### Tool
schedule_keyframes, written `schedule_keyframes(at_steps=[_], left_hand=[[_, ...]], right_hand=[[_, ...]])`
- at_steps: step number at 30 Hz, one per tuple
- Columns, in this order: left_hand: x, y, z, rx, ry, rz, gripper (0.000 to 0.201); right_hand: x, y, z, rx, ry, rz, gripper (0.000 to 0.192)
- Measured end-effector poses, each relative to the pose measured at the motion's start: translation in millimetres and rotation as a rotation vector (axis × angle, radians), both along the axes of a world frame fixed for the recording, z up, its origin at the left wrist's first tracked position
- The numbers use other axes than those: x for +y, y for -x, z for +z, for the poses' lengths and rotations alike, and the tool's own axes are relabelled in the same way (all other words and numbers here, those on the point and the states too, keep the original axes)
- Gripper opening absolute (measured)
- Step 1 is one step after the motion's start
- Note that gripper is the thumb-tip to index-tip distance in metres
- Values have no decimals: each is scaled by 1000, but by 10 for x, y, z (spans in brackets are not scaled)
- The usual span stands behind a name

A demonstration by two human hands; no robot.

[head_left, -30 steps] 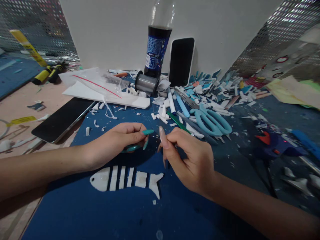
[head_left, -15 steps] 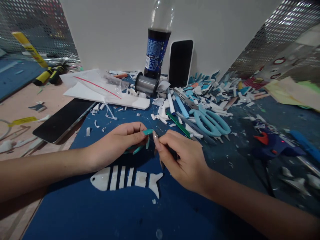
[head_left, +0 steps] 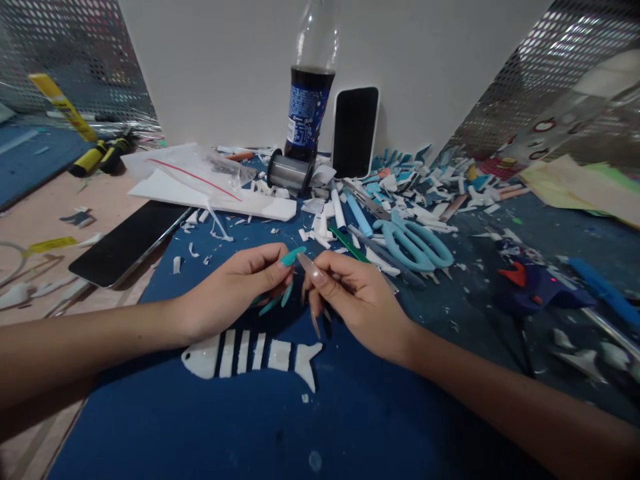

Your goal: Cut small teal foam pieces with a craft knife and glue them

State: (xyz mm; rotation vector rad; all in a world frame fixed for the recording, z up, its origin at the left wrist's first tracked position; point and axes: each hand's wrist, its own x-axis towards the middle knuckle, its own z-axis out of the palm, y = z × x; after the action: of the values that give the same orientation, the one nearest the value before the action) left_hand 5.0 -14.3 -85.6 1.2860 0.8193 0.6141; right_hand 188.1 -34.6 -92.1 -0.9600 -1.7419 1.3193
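While my left hand (head_left: 245, 283) and right hand (head_left: 363, 297) are close, each grip is pressed together, contents unclear | white fish pieces (head_left: 243, 352) lie nearside on blue mat (head_left: 200, 427) | I'd pinch lightly, wrists clear.

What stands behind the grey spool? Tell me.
A bottle of dark liquid stands behind the grey spool, with a white panel beyond. The spool covers the bottle's base, so that cannot be seen.
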Motion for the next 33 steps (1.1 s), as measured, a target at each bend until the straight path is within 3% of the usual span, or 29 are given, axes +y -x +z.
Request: schedule_keyframes(at_steps=[10,14,17,21,23,25,28,33], left_hand=[[40,19,-9,-29,-15,-33,26],[71,58,-3,-5,-106,-77,25],[141,142,35,109,-348,-58,24],[306,297,21,415,-870,165,20],[384,353,-20,501,-1091,66,20],[430,378,-56,518,-1170,-11,21],[421,353,-56,488,-1041,-22,24],[236,201,20,140,-406,65,30]], right_hand=[[62,-20,-20,132,82,-30,29],[76,-17,-24,147,106,-59,28],[80,-18,-20,193,146,-61,27],[100,-34,-4,339,230,-88,26],[123,-48,2,406,285,-127,28],[146,-60,0,457,329,-167,29],[145,-61,-10,464,317,-174,30],[8,-16,11,233,60,-158,26]])
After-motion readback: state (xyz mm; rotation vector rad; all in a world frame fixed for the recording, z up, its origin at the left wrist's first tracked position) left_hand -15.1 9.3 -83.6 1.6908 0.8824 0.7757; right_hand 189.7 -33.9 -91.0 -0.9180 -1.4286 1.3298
